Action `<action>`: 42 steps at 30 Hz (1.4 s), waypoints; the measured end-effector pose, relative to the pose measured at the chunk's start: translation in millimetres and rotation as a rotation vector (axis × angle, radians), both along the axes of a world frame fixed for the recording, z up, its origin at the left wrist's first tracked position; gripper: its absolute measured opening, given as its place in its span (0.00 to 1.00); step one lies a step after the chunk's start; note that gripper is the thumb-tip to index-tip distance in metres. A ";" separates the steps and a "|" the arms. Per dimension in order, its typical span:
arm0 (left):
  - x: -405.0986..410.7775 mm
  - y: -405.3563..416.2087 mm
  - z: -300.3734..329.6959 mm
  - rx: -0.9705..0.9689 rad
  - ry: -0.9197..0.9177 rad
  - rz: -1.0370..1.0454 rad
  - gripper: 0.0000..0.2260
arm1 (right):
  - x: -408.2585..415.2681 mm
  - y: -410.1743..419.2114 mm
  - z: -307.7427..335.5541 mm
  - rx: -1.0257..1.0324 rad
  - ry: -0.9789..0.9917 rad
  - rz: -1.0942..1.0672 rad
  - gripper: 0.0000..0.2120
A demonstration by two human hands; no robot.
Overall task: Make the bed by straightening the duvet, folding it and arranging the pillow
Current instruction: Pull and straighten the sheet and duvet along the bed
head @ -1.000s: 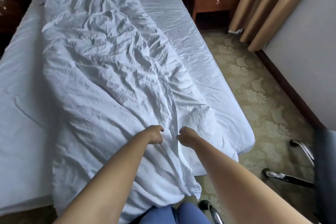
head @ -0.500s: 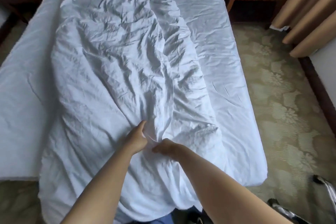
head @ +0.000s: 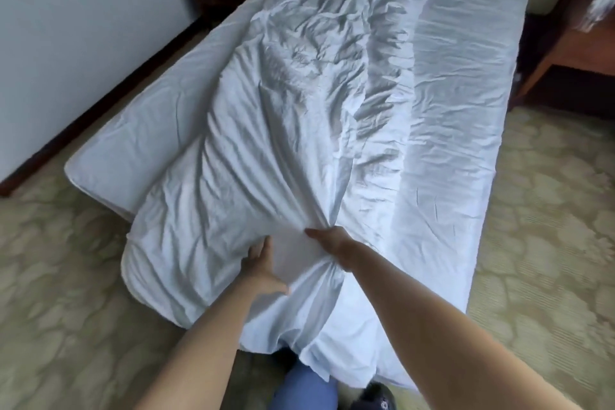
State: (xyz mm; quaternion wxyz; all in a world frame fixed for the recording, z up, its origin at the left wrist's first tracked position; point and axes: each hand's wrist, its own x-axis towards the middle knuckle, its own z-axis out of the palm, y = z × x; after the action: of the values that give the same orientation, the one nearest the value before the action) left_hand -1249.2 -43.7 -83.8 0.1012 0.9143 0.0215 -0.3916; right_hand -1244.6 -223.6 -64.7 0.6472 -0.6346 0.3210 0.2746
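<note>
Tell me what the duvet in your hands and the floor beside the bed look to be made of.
Duvet: soft white woven fabric, probably cotton or a blend, matte; it creases finely and bunches where the right hand grips it. Floor: looks like low-pile carpet, olive with a pale floral pattern, no shine; motion blur leaves the pile uncertain.
</note>
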 end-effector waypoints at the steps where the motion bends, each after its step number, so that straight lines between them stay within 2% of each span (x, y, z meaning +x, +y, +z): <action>1: 1.3 2.6 -4.7 0.010 0.010 0.024 0.59 | 1.4 0.1 -2.3 -0.006 0.007 0.009 0.25; 6: 18.6 14.8 -34.1 0.017 0.030 0.123 0.66 | 12.6 12.0 -25.7 -0.114 0.029 0.117 0.27; 9: 25.5 17.7 -53.8 -0.084 -0.020 0.175 0.65 | 27.0 27.5 -42.8 -0.126 0.046 0.195 0.28; 13: 37.2 31.7 -78.6 -0.192 -0.056 0.318 0.51 | 54.3 59.3 -65.3 -0.032 0.076 0.143 0.31; 15: 43.0 36.5 -84.9 -0.175 -0.059 0.317 0.44 | 66.6 76.8 -79.0 0.041 0.073 0.028 0.29; 18: 50.6 37.2 -85.9 -0.183 -0.051 0.266 0.35 | 82.5 97.2 -95.8 0.058 0.106 -0.129 0.30; 21: 53.1 37.9 -82.6 -0.162 -0.083 0.224 0.28 | 90.4 104.7 -99.2 -0.014 0.171 -0.110 0.19; 23: 49.3 40.1 -79.0 -0.148 -0.111 0.240 0.23 | 90.1 105.2 -96.6 -0.077 0.174 -0.067 0.17; 29: 29.6 31.9 -48.8 -0.105 -0.143 0.267 0.17 | 78.4 94.4 -76.8 -0.165 0.113 0.021 0.23; 35: 14.6 -3.8 12.9 -0.158 -0.188 0.271 0.08 | 56.5 44.7 -26.8 -0.119 -0.001 0.069 0.16; 42: -34.1 -85.4 103.8 -0.117 -0.324 0.156 0.09 | 13.4 -43.0 55.3 -0.109 -0.180 0.139 0.17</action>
State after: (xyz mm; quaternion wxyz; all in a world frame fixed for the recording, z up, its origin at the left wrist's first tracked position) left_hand -1283.3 -129.2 20.0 0.1861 0.9536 0.0529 -0.2307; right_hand -1231.2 -266.6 -9.4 0.6173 -0.7116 0.2316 0.2428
